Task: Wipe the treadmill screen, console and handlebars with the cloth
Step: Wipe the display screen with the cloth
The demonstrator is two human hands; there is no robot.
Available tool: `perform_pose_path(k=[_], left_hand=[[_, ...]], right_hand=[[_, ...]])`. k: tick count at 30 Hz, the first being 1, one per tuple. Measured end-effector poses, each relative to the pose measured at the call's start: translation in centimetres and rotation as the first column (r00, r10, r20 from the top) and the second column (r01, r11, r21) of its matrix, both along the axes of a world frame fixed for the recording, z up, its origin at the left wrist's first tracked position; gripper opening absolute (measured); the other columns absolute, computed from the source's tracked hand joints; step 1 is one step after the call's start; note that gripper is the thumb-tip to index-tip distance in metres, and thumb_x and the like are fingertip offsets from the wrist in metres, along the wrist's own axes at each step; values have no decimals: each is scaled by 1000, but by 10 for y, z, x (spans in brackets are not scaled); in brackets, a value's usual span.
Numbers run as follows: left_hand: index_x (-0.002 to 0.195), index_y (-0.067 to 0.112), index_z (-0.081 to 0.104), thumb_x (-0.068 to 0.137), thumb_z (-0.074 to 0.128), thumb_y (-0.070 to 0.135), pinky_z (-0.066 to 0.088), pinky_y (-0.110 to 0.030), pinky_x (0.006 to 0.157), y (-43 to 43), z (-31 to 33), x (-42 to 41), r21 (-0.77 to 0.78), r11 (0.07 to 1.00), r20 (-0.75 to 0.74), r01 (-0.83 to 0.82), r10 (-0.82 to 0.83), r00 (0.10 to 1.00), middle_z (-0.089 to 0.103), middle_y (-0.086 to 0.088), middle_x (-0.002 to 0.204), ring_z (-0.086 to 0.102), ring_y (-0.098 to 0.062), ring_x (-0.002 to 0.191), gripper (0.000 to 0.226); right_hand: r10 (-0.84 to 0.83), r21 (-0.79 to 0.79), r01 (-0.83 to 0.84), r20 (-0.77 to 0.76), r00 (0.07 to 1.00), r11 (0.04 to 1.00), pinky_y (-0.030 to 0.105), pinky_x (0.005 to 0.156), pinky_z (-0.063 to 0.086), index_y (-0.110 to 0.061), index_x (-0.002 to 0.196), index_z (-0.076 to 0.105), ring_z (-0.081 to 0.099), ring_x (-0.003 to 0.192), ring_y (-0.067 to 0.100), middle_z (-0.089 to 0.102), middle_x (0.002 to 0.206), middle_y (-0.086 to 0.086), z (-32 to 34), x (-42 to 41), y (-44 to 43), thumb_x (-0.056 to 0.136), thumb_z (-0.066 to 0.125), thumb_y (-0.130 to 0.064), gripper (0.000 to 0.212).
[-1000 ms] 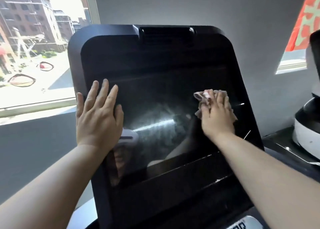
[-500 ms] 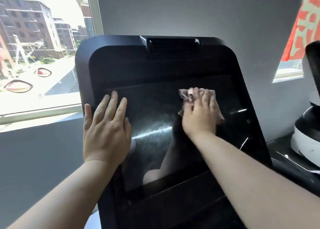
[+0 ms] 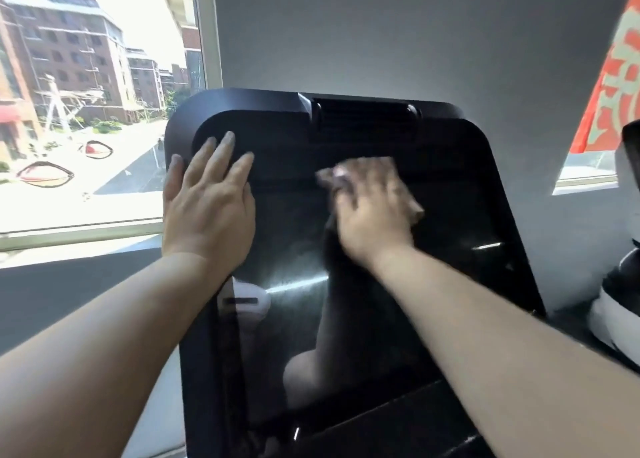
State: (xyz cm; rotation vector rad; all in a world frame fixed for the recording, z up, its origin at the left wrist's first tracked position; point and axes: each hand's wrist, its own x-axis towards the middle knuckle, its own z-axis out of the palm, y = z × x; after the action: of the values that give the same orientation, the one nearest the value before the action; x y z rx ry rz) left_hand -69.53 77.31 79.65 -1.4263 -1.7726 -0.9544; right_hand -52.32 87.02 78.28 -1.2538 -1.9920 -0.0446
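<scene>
Right hand (image 3: 374, 212), apparently flat, presses cloth (image 3: 328, 176) against screen (image 3: 450, 250).

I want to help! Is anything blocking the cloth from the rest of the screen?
Only the left hand, flat on the screen at its upper left. The right hand presses the cloth near the top middle.

Motion-blurred right hand (image 3: 375, 212), cloth (image 3: 328, 175) mostly under it, console (image 3: 485, 180) bottom out of frame.

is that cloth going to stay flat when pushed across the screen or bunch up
Probably floppy: the cloth lies crumpled under the right hand, with uneven corners poking out. It will likely bunch when pushed unless it is pressed flat. On the glossy screen it should slide easily.
</scene>
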Motion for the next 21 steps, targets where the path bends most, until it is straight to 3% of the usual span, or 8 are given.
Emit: perform_pose_path(k=[2,4,6,8,11,13,18,21], left_hand=[[139,17,50,99,43,19,4,-41,119,4,8,-3,-12,1000,4,5,-5,1000,33,-5,155,23,-22,146,41],[137,16,51,99,43,17,5,-43,120,4,8,-5,-4,1000,10,20,-20,1000,37,-5,153,25,-22,145,40],[135,14,55,97,45,13,8,-44,120,3,4,-5,9,999,12,31,-31,999,42,-5,150,28,-23,143,39],[132,12,57,94,49,10,10,-45,120,3,1,-4,13,999,-2,32,-32,999,45,-6,148,31,-25,141,39],[131,11,58,92,50,8,9,-45,119,4,0,-5,14,999,-2,29,-29,1000,46,-7,147,33,-26,140,40],[131,11,58,91,51,7,11,-46,119,4,0,-5,6,1000,-5,30,-30,1000,47,-8,146,35,-26,139,41],[131,10,58,89,52,5,14,-50,118,1,-3,-6,-16,999,-19,37,-38,999,51,-7,143,38,-27,136,43],[131,12,58,88,53,4,14,-49,118,0,-6,-4,-8,999,-29,32,-32,999,52,-6,142,39,-26,135,44]], right_hand=[[264,109,-281,148,953,954,41,119,-5,-39,148,26,-5,148,20,10,161,-7,-11,-13,-28,98,22,-51,52],[388,111,-434,294,874,894,35,118,-7,-47,147,21,-6,147,11,8,159,-17,-6,3,-21,96,20,-57,52],[322,144,-375,295,900,916,36,119,1,-49,146,22,1,147,9,11,158,-21,0,29,11,94,21,-58,52],[150,129,-153,33,988,980,38,119,8,-42,147,28,8,148,14,17,158,-14,7,47,35,98,29,-50,50],[-131,13,137,-214,968,991,38,120,6,-26,148,32,9,148,20,21,159,-2,12,16,35,100,30,-36,49],[-32,100,53,-198,980,994,41,119,9,-28,142,43,15,146,23,32,155,-2,14,-22,12,96,25,-39,51],[391,283,-411,127,912,867,37,118,16,-28,139,49,27,143,19,41,149,-4,17,-26,0,98,32,-45,47],[373,335,-376,77,925,864,38,116,25,-27,134,54,34,140,16,49,143,-4,15,21,38,99,37,-38,41]])
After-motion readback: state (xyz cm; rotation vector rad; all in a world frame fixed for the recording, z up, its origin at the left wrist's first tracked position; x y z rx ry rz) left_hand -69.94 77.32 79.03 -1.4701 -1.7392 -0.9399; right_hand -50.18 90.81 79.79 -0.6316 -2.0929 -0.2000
